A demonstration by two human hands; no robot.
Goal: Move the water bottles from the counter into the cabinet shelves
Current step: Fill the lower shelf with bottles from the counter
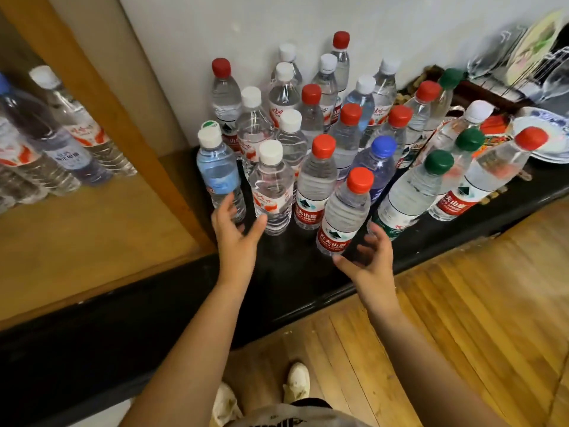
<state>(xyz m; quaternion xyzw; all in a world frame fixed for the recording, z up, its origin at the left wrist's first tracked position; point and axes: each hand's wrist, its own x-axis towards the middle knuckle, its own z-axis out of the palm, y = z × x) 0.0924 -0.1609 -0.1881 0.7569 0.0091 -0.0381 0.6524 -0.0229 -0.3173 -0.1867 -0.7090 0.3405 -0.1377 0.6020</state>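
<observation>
**Plastic, wood and gloss**

The bottles (pixel 311 186) are clear, glossy plastic with smooth caps (pixel 323 145) and shiny printed labels (pixel 306 214); the counter (pixel 295 272) is black and glossy, scuffed at its edge; the cabinet (pixel 92 241) is warm wood, smooth and faintly shiny; the floor (pixel 462 334) is polished wooden boards; the wall (pixel 215 26) is matt; the plate (pixel 551 118) looks glazed.

Operator: bare forearms, no sleeves visible.
Left hand (pixel 237 232) and right hand (pixel 368 257) were ungloved; white shoes (pixel 296 382) appeared scuffed, grey garment (pixel 286 416) showed at frame bottom.
</observation>
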